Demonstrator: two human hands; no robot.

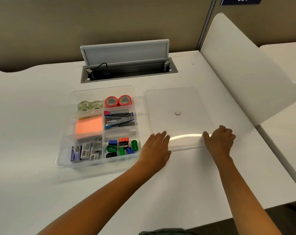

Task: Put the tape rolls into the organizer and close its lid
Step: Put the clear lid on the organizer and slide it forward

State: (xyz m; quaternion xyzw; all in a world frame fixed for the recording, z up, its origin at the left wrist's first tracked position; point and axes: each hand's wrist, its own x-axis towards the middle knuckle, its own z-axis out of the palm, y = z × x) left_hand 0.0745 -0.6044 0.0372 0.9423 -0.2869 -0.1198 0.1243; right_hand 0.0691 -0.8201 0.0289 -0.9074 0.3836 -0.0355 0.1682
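At the near edge of the clear lid (pixel 177 106), both hands are already in position: the left hand (pixel 156 146) lies flat with fingers spread over the near-left corner, and the right hand (pixel 220 141) is curled around the near-right corner, thumb on top. Honestly can't tell if either has really clamped on yet, looks more like resting contact than a lift. The tape rolls are already in the organizer (pixel 62 150), clear rolls (pixel 90 105) in the far-left compartment and orange rolls (pixel 118 100) in the one beside it, so my guess is only the lid is left. Best bet: get fingertips under that near edge, lift it level with both hands, carry it left of the grip and line its corners up with the organizer's rim before pressing down. Room's fine, bare desk (pixel 177 184) toward the body, though the white divider (pixel 245 73) stands close to the right of the right hand and the open cable hatch (pixel 127 65) sits beyond.
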